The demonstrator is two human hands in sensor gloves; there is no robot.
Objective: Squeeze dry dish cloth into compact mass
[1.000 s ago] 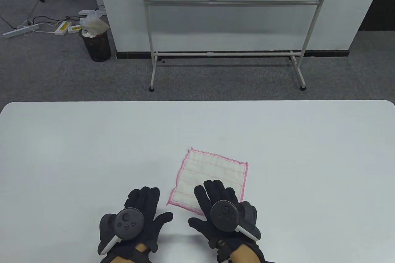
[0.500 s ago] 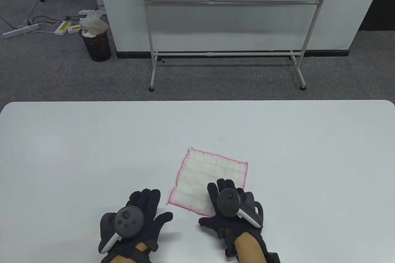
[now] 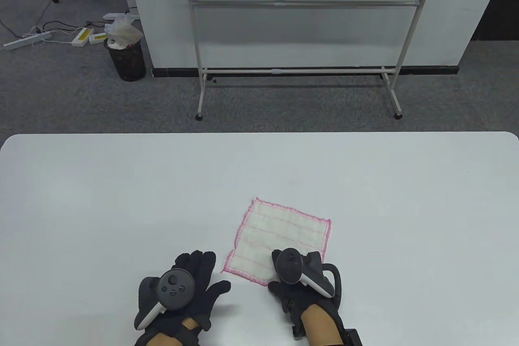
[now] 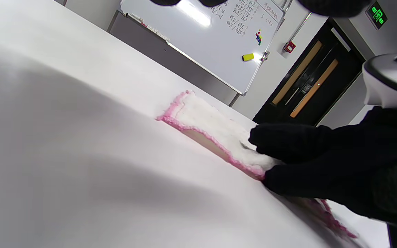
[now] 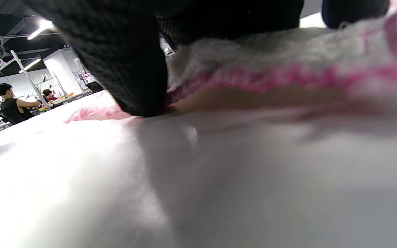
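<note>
My right hand (image 3: 298,281) pinches the cloth (image 3: 279,236) at its near corner, by the surface's (image 3: 121,183) near edge; the cloth spreads away toward the far edge. My left hand (image 3: 182,289) rests flat and empty just left of it.

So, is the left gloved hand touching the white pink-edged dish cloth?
No, the left hand rests on the table, apart from the cloth.

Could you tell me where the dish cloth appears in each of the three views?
Table view: dish cloth lies low, right of centre, its near edge under the right hand.
Left wrist view: centre, running to that hand at right.
Right wrist view: upper right, under dark fingers.
Shared landmark: its pink border.
</note>
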